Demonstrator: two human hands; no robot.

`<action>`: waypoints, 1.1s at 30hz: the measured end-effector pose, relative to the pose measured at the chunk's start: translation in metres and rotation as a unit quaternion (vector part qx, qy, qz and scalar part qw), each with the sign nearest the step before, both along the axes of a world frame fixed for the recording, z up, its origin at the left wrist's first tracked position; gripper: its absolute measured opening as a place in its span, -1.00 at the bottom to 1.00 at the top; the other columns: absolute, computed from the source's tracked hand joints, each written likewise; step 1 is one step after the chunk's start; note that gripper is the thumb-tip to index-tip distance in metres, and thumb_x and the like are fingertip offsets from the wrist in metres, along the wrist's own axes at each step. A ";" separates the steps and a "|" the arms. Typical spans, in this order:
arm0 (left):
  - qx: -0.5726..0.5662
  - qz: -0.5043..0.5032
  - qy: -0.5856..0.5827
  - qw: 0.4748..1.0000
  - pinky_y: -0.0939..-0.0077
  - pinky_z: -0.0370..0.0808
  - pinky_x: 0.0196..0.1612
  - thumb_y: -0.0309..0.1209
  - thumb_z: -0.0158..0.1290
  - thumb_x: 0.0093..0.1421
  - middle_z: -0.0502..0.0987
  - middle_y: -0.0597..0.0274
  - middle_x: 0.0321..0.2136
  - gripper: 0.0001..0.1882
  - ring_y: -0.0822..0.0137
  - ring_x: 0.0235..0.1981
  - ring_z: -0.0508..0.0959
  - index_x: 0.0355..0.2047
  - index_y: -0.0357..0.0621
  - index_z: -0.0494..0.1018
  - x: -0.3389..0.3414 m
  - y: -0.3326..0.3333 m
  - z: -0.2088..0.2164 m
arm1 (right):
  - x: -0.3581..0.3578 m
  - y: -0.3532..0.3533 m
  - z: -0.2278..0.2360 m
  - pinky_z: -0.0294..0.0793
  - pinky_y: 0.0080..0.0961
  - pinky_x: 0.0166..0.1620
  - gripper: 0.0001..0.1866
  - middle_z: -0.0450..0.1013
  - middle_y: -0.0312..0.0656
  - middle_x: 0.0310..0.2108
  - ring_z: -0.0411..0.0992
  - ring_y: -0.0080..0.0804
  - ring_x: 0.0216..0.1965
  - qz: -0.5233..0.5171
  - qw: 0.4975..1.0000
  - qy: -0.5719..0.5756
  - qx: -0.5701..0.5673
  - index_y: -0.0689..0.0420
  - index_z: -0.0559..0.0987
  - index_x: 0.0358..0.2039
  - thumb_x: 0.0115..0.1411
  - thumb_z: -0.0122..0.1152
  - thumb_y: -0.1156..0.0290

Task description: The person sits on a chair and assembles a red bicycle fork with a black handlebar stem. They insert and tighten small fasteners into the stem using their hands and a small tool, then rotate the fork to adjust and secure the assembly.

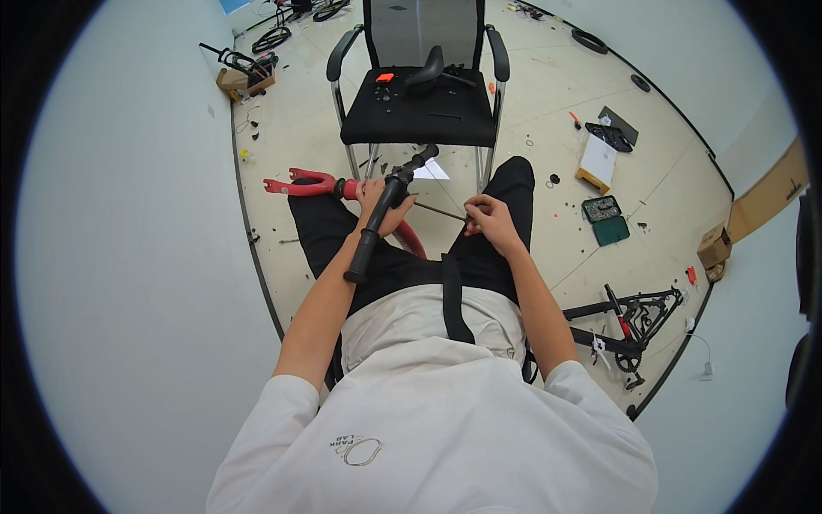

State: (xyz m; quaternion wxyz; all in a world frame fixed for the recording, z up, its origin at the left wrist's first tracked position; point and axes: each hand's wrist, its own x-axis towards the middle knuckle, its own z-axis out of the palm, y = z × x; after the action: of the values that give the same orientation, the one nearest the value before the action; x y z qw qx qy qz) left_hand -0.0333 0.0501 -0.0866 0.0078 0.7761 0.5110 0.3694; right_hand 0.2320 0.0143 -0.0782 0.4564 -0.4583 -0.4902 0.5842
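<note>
A small red bicycle frame lies across my lap, its fork [312, 182] pointing left and a red tube [412, 240] curving down between my thighs. The black handlebar [381, 221] runs slantwise over it, with a grip at each end. Beneath the bar, my left hand [377, 206] is closed round the red head tube by the stem; the bar hides part of the fingers. Over my right thigh, my right hand [490, 223] pinches the outer end of a thin dark hex key [441, 211]. Its other end reaches toward the stem, where the contact is hidden.
Ahead stands a black chair [419, 120] with a saddle [428, 67] and small parts on its seat. To the right on the floor are a green case [610, 230], a white box [597, 161] and a black bicycle frame [629, 330]. A cardboard box [248, 81] sits far left.
</note>
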 end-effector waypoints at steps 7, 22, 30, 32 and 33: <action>-0.013 0.011 0.000 1.000 -0.01 0.04 0.19 -0.06 0.21 0.01 0.49 0.02 -0.21 -0.56 0.00 -0.04 0.40 -0.24 -0.13 0.53 0.001 0.001 0.000 | 0.003 -0.011 0.002 0.56 -0.60 -0.28 -0.74 0.50 -0.20 -0.43 0.55 -0.49 -0.40 0.065 0.994 -0.048 0.070 0.37 0.53 -0.15 0.13 0.26 0.58; -0.055 -0.025 0.077 0.995 -0.04 0.00 0.25 -0.13 0.23 -0.16 0.44 0.00 -0.18 -0.42 -0.02 0.01 0.38 -0.12 -0.14 0.44 -0.011 0.007 -0.002 | -0.016 -0.016 -0.012 0.57 -0.59 -0.13 -0.79 0.61 -0.05 -0.33 0.60 -0.42 -0.27 -0.067 0.988 -0.031 0.133 0.36 0.64 -0.19 0.17 0.22 0.56; -0.031 -0.014 0.050 0.998 -0.04 0.00 0.24 -0.11 0.24 -0.15 0.43 0.02 -0.20 -0.40 -0.01 0.01 0.38 -0.11 -0.12 0.43 -0.007 0.005 -0.003 | -0.013 -0.012 0.010 0.59 -0.58 -0.11 -0.61 0.57 -0.05 -0.26 0.58 -0.39 -0.27 0.062 0.984 0.134 -0.097 0.45 0.50 -0.02 0.26 0.21 0.39; -0.020 -0.019 0.064 0.998 -0.04 0.00 0.24 -0.12 0.24 -0.16 0.44 0.03 -0.19 -0.41 -0.01 0.01 0.38 -0.11 -0.11 0.43 -0.010 0.004 -0.004 | -0.014 -0.004 0.015 0.60 -0.58 -0.17 -0.62 0.57 -0.06 -0.27 0.57 -0.42 -0.34 0.127 0.984 0.079 -0.102 0.45 0.49 -0.01 0.29 0.17 0.39; -0.015 -0.021 0.071 0.997 -0.04 0.00 0.24 -0.13 0.24 -0.16 0.44 0.04 -0.19 -0.41 0.00 0.02 0.38 -0.11 -0.11 0.42 -0.012 0.003 -0.004 | -0.015 0.004 0.014 0.60 -0.57 -0.19 -0.62 0.57 -0.06 -0.28 0.56 -0.44 -0.36 0.161 0.981 0.043 -0.097 0.45 0.49 -0.02 0.30 0.15 0.38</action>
State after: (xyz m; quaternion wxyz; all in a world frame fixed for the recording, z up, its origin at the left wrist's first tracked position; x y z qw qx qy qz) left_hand -0.0455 0.0528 -0.0906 -0.0090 0.8109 0.4989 0.3057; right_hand 0.2166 0.0185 -0.0638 0.3303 -0.3894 -0.4789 0.7140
